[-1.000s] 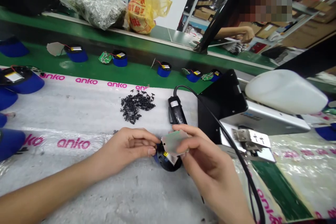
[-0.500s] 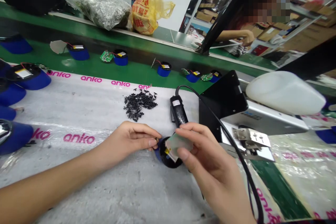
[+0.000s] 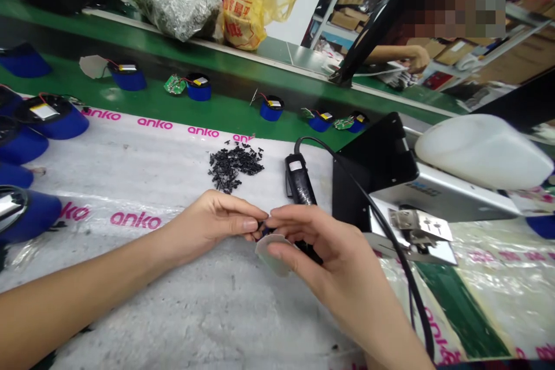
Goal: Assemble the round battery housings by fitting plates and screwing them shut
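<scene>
My left hand (image 3: 217,222) and my right hand (image 3: 316,254) meet at the middle of the bench, fingertips almost touching. My right hand's fingers are curled round a pale round disc (image 3: 271,251) and cover the small blue and black round part under it. My left hand pinches the edge of that same part, which is almost hidden. A pile of small black pieces (image 3: 234,165) lies just beyond my hands. A black handheld tool (image 3: 299,182) with a cable lies next to my right hand.
A green conveyor belt (image 3: 173,110) runs across the back with several blue round parts (image 3: 198,88) and green circuit boards. More blue parts (image 3: 52,118) sit at the left. A black and silver machine (image 3: 390,179) and a white container (image 3: 481,150) stand at the right. Another person's hand (image 3: 414,58) works across the belt.
My right hand turned the pale disc down over the round part and moved left to meet my left hand. The round part is now mostly covered.
</scene>
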Demonstrator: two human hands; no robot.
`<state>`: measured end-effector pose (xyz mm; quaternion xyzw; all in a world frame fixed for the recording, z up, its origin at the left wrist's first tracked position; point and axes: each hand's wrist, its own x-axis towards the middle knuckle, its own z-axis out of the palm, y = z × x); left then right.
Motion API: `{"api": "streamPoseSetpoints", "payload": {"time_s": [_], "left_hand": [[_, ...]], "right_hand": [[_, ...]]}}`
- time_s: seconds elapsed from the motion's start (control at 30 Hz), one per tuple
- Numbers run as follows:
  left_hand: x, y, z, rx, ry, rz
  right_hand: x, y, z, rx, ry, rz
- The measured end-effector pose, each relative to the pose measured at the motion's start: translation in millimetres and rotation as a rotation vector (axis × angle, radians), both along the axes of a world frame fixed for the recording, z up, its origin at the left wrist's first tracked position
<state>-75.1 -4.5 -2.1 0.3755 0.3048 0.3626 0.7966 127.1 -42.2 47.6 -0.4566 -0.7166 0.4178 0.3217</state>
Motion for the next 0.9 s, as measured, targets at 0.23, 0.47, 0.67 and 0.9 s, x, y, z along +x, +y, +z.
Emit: {"api": "streamPoseSetpoints", "payload": {"time_s": [0.23, 0.47, 0.67, 0.9], "left_hand": [[-1, -2, -2.8, 0.071, 0.03, -0.04], [-2, -2, -4.8, 0.148, 0.057, -0.049], [-6, -5, 11.2, 0.439, 0.242, -0.018], [-12, 1, 10.2, 0.493, 0.191, -0.05]], "right_hand": [[-3, 0, -2.8, 0.043, -0.06, -0.031], [-3, 1, -0.7, -0.001, -0.066, -0.01], [-2, 7, 8.1, -0.068, -0.169, 0.013], [1, 17, 9.5, -0.194, -0.179, 0.045]]}}
